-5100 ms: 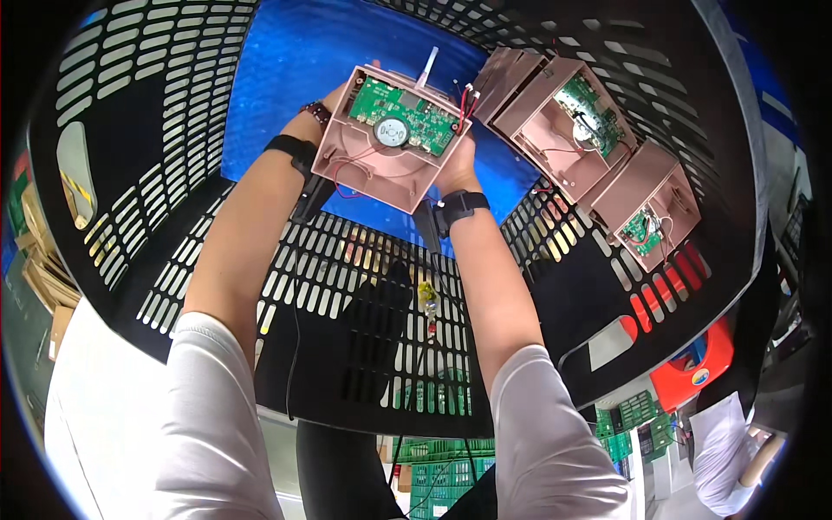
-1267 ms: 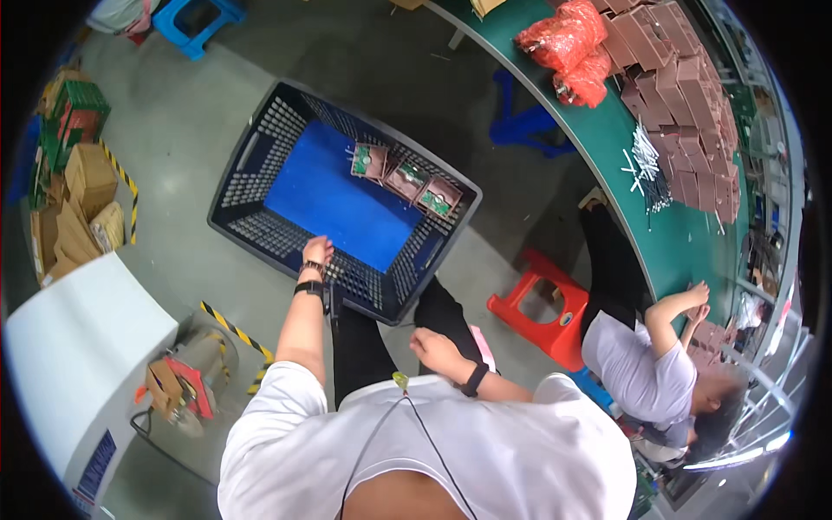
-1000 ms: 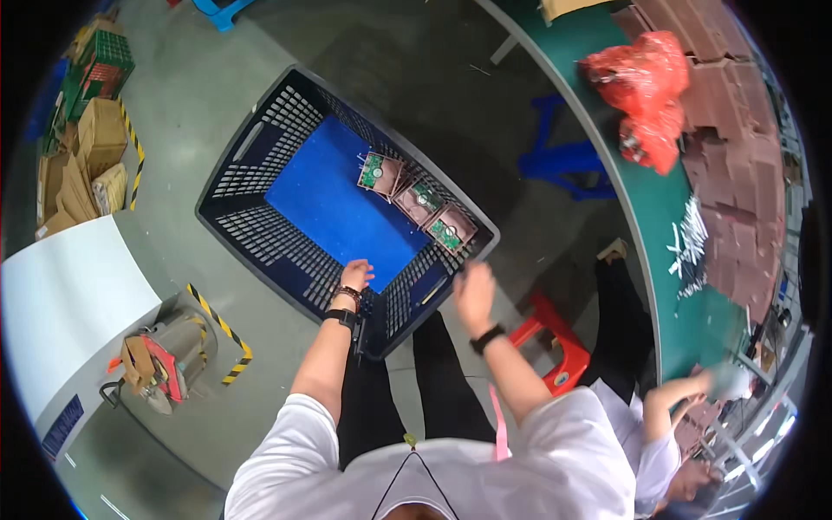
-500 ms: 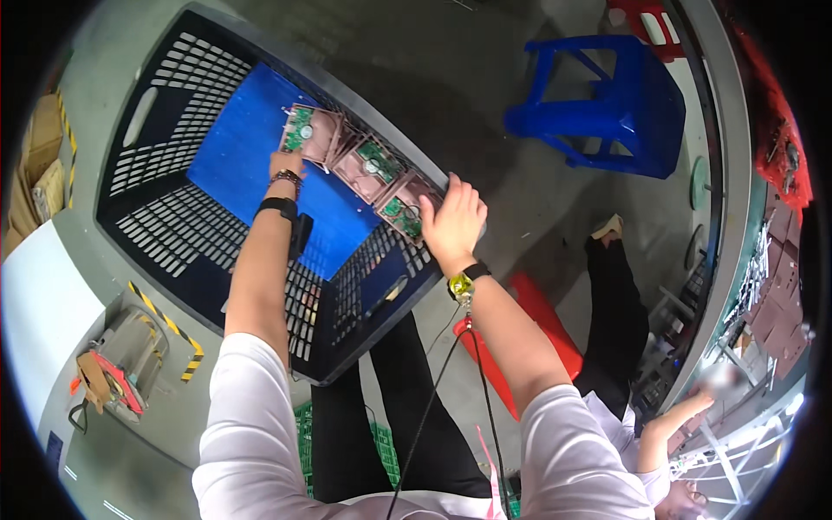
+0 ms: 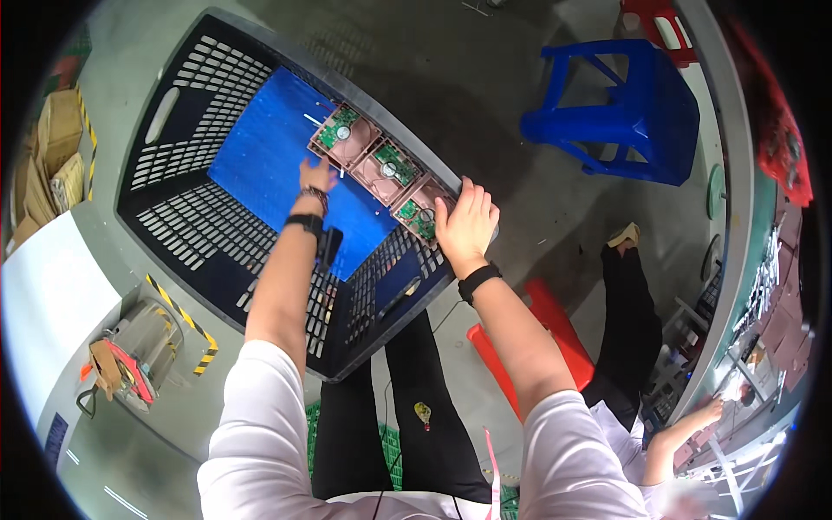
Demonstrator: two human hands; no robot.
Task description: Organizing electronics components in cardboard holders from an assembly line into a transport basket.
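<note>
A black slotted plastic crate (image 5: 227, 299) with a blue sheet (image 5: 269, 156) on its bottom is tilted in front of me. Three pinkish-brown plastic housings with green circuit boards stand in a row along its far right wall: an upper one (image 5: 357, 143), a middle one (image 5: 374, 180) and a lower one (image 5: 414, 224). My left hand (image 5: 319, 176) is over the blue sheet, just below the upper housing, fingers apart and holding nothing. My right hand (image 5: 466, 224) grips the crate's right rim beside the lower housing, fingers over the outside and thumb inward.
A blue stool (image 5: 624, 113) lies on its side at the upper right, and a red stool (image 5: 550, 338) is by my right forearm. Another person's arm (image 5: 680, 440) reaches toward a workbench at the right. Cardboard (image 5: 62, 139) is piled at the far left.
My left hand has let go of the upper housing and drawn back slightly toward me. The hanging yellow pendant has swung from my right wrist to over my leg. My right hand stays on the rim.
</note>
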